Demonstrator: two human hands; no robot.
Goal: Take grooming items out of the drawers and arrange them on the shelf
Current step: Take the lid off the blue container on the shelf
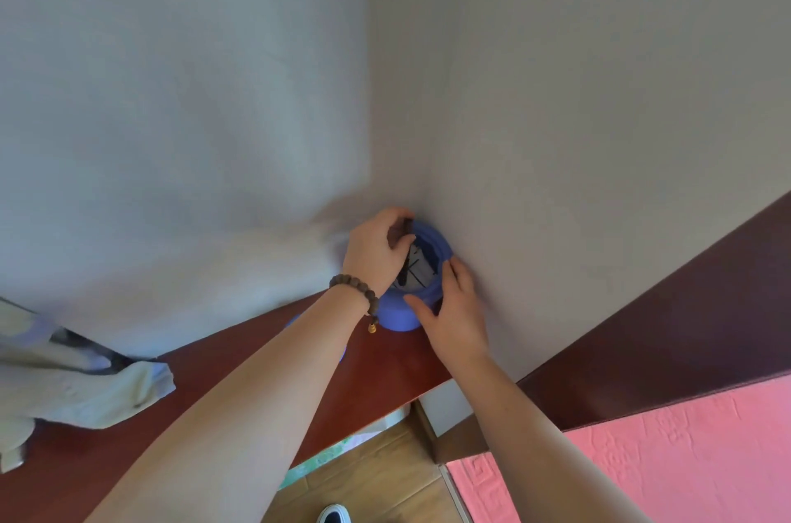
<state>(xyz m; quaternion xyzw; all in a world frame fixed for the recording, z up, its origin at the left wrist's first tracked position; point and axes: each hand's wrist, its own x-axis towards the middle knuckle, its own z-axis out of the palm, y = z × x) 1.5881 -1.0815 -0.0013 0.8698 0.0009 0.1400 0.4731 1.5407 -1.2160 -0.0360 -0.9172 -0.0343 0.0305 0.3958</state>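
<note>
Hands on blue cup [400,315], left [376,252] pinching rim, right [453,308] flat against side

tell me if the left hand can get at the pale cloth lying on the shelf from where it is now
Probably yes: the cloth lies uncovered on the left of the shelf, but the left hand is busy at the blue pot.

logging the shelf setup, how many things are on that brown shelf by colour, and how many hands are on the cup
Blue: 1, the blue cup in the corner of the brown shelf, with dark items inside it
Pale: 1, the cloth at the shelf's left end
Hands on the cup: 2, left hand at its rim, right hand on its side
Total on the shelf: 2
</note>
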